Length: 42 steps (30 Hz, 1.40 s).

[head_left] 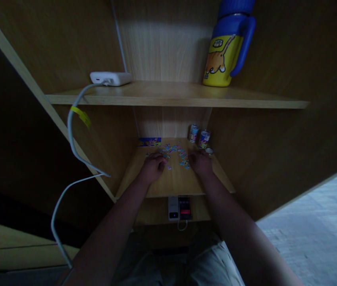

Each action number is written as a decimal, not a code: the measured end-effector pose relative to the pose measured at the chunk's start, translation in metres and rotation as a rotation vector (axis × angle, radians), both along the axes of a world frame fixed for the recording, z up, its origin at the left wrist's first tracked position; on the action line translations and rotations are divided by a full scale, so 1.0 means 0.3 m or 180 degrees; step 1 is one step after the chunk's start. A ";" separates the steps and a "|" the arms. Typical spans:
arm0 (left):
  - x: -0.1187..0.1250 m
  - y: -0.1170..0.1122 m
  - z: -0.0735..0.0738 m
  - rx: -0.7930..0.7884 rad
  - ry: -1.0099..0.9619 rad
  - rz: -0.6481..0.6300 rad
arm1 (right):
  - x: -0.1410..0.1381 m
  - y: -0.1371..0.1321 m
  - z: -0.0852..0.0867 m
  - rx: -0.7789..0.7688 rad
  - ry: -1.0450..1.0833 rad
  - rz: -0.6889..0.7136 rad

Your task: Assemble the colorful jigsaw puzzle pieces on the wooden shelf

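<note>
Small jigsaw puzzle pieces (171, 148) lie loosely in a curved band on the lower wooden board (172, 183). My left hand (153, 167) rests at the left end of the pieces, its fingers curled in and its thumb near a few of them. On the other side, my right hand (200, 162) is bent over the right edge of the pieces, fingers drawn together. Whatever either hand pinches is too small or hidden to make out. A colourful picture card (149, 142) lies at the back left. Just behind my right hand is a small round lid (209, 151).
Two printed cans (193, 133) (204, 139) stand at the back right. Overhead, a shelf (171, 94) carries a white charger (111, 78) with a hanging cable (70, 131) and a blue-yellow bottle (223, 51). Below the board's front edge lie a power bank (173, 207) and a phone (185, 206).
</note>
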<state>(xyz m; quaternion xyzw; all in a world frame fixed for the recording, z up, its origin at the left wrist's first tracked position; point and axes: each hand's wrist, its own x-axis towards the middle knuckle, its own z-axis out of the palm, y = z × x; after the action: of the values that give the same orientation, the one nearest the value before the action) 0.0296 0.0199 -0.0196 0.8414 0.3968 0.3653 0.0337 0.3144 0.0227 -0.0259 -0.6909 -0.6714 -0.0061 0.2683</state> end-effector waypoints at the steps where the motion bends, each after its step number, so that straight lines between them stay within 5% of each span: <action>1: 0.000 -0.001 0.001 -0.0003 0.0002 -0.0022 | -0.001 0.002 -0.003 0.0003 -0.0002 0.0003; 18: 0.011 -0.023 0.016 0.0031 0.0289 -0.0375 | 0.015 0.027 -0.009 0.0310 0.0743 0.0660; 25: 0.016 -0.039 0.031 0.0051 0.0460 -0.0534 | -0.055 -0.022 0.009 0.0355 0.1207 0.1683; 30: 0.020 -0.039 0.032 0.0019 0.0502 -0.0561 | -0.102 -0.043 -0.005 -0.0076 0.1492 0.2598; 36: 0.023 -0.035 0.029 0.0027 0.0500 -0.0604 | -0.107 -0.040 0.000 -0.0101 0.1260 0.2597; 42: 0.026 -0.030 0.022 0.0087 0.0457 -0.0664 | -0.107 -0.023 -0.005 0.0522 0.0574 0.2642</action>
<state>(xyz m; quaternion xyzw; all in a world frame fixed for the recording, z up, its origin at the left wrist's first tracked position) 0.0374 0.0108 -0.0130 0.9025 0.3035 0.3040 0.0316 0.2823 0.0158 -0.0274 -0.3365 -0.8634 0.1093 0.3596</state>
